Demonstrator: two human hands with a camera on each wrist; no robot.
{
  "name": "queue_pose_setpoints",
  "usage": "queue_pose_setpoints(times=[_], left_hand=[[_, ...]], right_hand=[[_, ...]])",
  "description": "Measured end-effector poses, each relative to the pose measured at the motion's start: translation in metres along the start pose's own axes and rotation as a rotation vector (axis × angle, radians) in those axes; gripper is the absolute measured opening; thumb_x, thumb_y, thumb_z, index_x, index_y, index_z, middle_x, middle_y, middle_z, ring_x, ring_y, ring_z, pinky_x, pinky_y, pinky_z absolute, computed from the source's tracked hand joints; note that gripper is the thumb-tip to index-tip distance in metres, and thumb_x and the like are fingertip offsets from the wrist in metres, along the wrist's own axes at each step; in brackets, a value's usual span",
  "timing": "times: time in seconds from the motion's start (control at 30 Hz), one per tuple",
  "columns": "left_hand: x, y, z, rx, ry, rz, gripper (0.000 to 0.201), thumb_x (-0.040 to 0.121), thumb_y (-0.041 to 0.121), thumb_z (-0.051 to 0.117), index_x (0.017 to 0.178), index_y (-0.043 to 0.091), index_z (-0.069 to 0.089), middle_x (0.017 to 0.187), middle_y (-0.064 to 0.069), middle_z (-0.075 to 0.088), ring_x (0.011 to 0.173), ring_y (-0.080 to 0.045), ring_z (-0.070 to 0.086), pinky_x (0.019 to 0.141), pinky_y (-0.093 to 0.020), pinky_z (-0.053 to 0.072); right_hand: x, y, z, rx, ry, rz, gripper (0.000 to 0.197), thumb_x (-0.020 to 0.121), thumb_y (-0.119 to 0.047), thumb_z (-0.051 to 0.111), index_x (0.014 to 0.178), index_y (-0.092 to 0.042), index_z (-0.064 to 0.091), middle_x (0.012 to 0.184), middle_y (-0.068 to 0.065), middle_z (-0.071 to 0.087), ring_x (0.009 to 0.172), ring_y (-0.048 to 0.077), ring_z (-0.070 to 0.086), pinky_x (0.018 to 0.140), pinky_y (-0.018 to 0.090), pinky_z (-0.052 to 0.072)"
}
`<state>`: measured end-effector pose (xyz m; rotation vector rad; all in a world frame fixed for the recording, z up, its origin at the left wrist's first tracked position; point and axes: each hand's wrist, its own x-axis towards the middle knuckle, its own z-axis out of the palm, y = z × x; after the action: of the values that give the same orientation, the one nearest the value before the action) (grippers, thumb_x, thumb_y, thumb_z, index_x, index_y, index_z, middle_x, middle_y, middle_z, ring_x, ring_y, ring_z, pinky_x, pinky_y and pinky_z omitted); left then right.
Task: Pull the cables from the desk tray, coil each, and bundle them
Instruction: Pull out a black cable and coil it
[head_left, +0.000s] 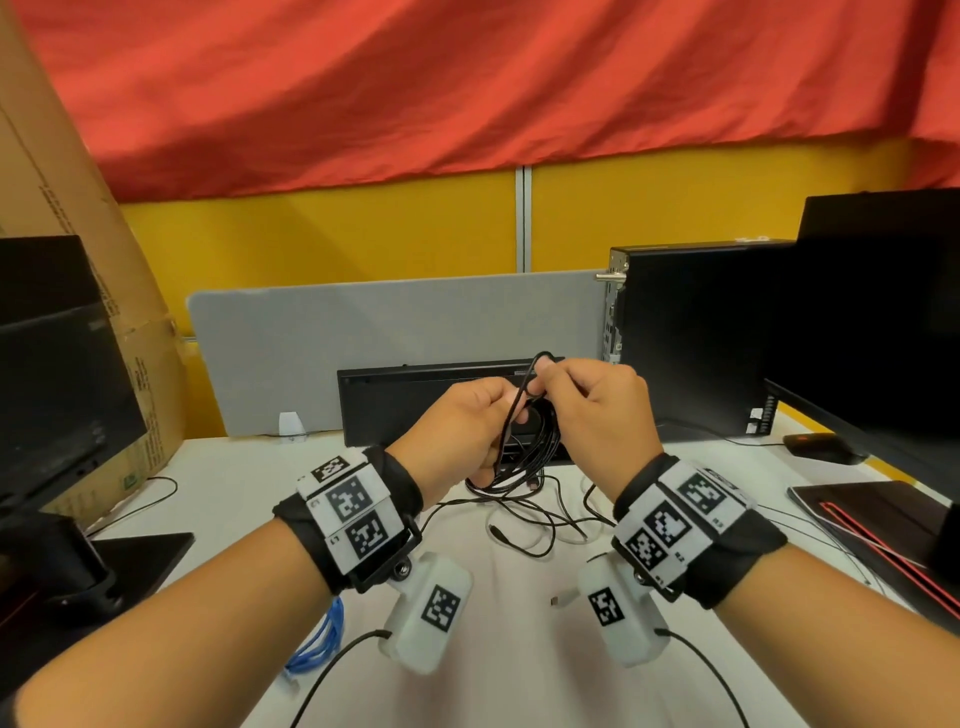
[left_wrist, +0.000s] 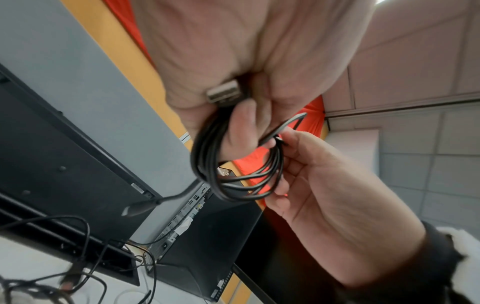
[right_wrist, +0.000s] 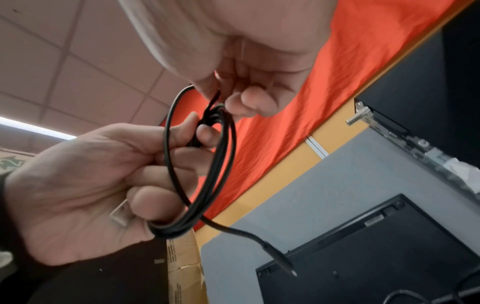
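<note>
The thin black rubber-sheathed cable coil (head_left: 524, 447), several glossy loops with a silver plug, hangs above the white tabletop (head_left: 509, 649) between both hands. It looks light, limp and springy, best held where loops cross. The left hand (head_left: 462, 426) grips the loops; the right hand (head_left: 597, 410) pinches the top strand.

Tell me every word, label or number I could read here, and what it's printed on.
None can be read for certain.
Cardboard box: rows of black print, too small and blurred.
Wrist bands: square black-and-white code tags with tiny marks beside them, too small to tell.
Computer tower: small white stickers at its lower corner, unreadable.
Black cable, held by both hands: no text shows.
</note>
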<state>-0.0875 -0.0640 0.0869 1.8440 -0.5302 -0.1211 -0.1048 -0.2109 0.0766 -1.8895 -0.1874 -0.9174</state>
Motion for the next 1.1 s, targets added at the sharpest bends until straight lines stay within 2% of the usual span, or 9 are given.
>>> queue_pose_setpoints(times=[0.1,0.23,0.4,0.57,0.67,0.77,0.83,0.93,1.1], left_hand=[[0.0,-0.001,0.001,0.099,-0.01,0.033,0.032,0.103,0.026,0.04,0.074,0.017,0.051,0.052,0.003,0.036,0.037,-0.01,0.031,0.04,-0.022,0.033],[-0.002,-0.003,-0.002,0.118,-0.059,0.041,0.031,0.104,0.027,0.037,0.077,0.015,0.048,0.051,0.006,0.038,0.039,-0.008,0.032,0.04,-0.023,0.037],[-0.003,-0.009,-0.008,0.168,-0.029,0.012,0.03,0.104,0.026,0.036,0.081,0.014,0.05,0.054,0.005,0.039,0.041,-0.009,0.037,0.048,-0.028,0.045],[-0.006,-0.019,-0.014,-0.059,0.023,-0.125,0.031,0.104,0.025,0.037,0.076,0.014,0.046,0.051,0.006,0.034,0.041,-0.01,0.025,0.038,-0.02,0.029],[-0.008,-0.022,-0.013,-0.288,0.009,-0.2,0.03,0.104,0.027,0.038,0.076,0.016,0.043,0.053,0.006,0.028,0.042,-0.009,0.019,0.037,-0.017,0.023],[-0.01,-0.021,-0.01,-0.457,0.007,-0.249,0.03,0.104,0.029,0.038,0.077,0.017,0.044,0.053,0.007,0.026,0.04,-0.007,0.018,0.034,-0.015,0.022],[-0.01,-0.019,-0.009,-0.537,0.015,-0.269,0.03,0.104,0.029,0.038,0.077,0.018,0.044,0.054,0.006,0.023,0.039,-0.006,0.017,0.034,-0.015,0.02],[-0.01,-0.015,-0.008,-0.64,0.028,-0.296,0.031,0.104,0.028,0.037,0.076,0.018,0.044,0.055,0.007,0.02,0.039,-0.006,0.016,0.033,-0.015,0.018],[-0.012,-0.01,-0.002,-0.747,-0.001,-0.345,0.031,0.104,0.03,0.038,0.076,0.017,0.044,0.052,0.007,0.02,0.035,-0.005,0.017,0.032,-0.015,0.017]], right_hand=[[0.003,-0.002,-0.002,-0.014,-0.01,0.043,0.035,0.095,-0.029,0.055,0.066,-0.018,0.071,0.058,0.004,0.065,0.058,0.023,0.063,0.059,0.043,0.056],[0.006,-0.001,-0.007,0.062,0.028,0.139,0.038,0.096,-0.034,0.055,0.067,-0.015,0.07,0.052,0.002,0.059,0.045,0.01,0.051,0.048,0.035,0.048],[0.017,0.001,-0.019,0.38,-0.033,0.409,0.036,0.098,-0.033,0.053,0.077,-0.006,0.066,0.056,0.009,0.062,0.038,0.017,0.051,0.036,0.023,0.042],[0.02,0.001,-0.037,1.001,0.096,0.678,0.019,0.098,-0.012,0.053,0.104,0.005,0.058,0.09,0.017,0.073,0.074,0.019,0.075,0.057,0.021,0.057],[0.019,0.004,-0.038,0.984,0.129,0.68,0.02,0.098,-0.001,0.048,0.117,0.005,0.05,0.104,0.021,0.069,0.085,0.024,0.074,0.07,0.027,0.06],[0.013,0.004,-0.032,0.851,0.066,0.694,0.022,0.095,0.007,0.044,0.116,0.003,0.052,0.101,0.02,0.069,0.084,0.026,0.074,0.072,0.028,0.061],[0.011,0.003,-0.031,0.616,0.067,0.643,0.014,0.093,0.003,0.051,0.102,0.006,0.062,0.087,0.015,0.073,0.072,0.023,0.075,0.065,0.026,0.061],[0.007,-0.001,-0.031,0.26,0.069,0.398,0.008,0.085,-0.009,0.07,0.082,-0.005,0.076,0.066,0.006,0.073,0.059,0.02,0.073,0.06,0.025,0.059],[-0.001,-0.01,-0.021,-0.059,-0.16,-0.026,0.019,0.085,-0.016,0.072,0.103,-0.02,0.076,0.081,-0.008,0.075,0.074,0.003,0.07,0.074,0.014,0.055]])
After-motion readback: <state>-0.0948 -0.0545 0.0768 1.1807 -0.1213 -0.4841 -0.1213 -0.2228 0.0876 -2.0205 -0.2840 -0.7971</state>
